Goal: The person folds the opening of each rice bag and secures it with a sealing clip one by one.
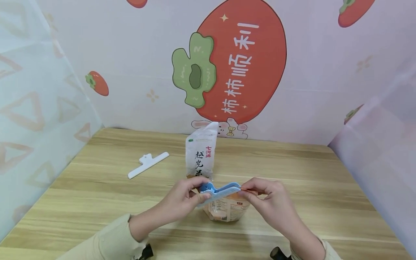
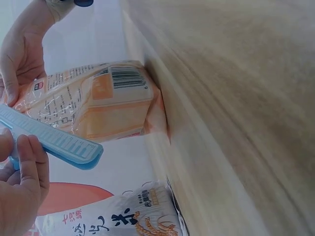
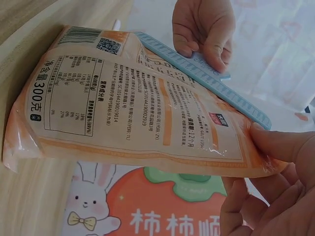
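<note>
My left hand point(image 1: 180, 200) pinches the handle of a light blue bag clip point(image 1: 224, 194), thumb on the near side. The clip's two long bars stand apart, reaching toward my right hand point(image 1: 276, 202). Between thumb and fingers, my right hand grips the top corner of an orange food bag point(image 1: 229, 211) printed with Chinese text. The bag's bottom rests on the table, as the left wrist view shows with its barcode end point(image 2: 128, 81). In the right wrist view the ridged clip bar point(image 3: 211, 86) lies along the bag's upper edge, close to the right thumb.
Behind the orange bag stands a white rice bag point(image 1: 201, 148) with black lettering. A white bag clip point(image 1: 148, 165) lies on the wooden table point(image 1: 308, 169) to the left. A printed backdrop point(image 1: 136, 50) rises along the table's back and sides.
</note>
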`<state>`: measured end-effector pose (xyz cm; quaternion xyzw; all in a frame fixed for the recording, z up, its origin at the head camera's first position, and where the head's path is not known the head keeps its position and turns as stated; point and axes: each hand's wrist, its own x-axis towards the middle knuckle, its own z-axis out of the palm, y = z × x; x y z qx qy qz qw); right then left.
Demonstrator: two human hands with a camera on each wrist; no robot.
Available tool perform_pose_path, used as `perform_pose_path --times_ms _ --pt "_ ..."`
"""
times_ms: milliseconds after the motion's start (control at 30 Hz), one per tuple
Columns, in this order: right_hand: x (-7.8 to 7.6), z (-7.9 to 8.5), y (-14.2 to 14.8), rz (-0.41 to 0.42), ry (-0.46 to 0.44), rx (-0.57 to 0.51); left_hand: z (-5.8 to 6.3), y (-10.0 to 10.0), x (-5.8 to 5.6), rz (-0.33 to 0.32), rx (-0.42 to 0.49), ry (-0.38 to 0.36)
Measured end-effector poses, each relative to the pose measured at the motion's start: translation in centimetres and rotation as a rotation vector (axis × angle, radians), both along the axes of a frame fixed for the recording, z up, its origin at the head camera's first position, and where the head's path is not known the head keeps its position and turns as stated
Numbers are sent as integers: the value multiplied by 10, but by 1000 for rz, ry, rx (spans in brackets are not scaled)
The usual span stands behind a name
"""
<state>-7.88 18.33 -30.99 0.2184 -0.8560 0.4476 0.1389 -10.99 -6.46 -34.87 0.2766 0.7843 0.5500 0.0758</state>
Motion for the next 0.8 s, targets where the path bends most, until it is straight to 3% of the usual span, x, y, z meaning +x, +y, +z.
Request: perform_pose_path --times_ms 367,800 --pt "0 -2 -1 35 15 -19 8 6 -1 -10 11 13" --pt "-2 -2 -1 53 31 -34 7 8 -3 -6 14 39"
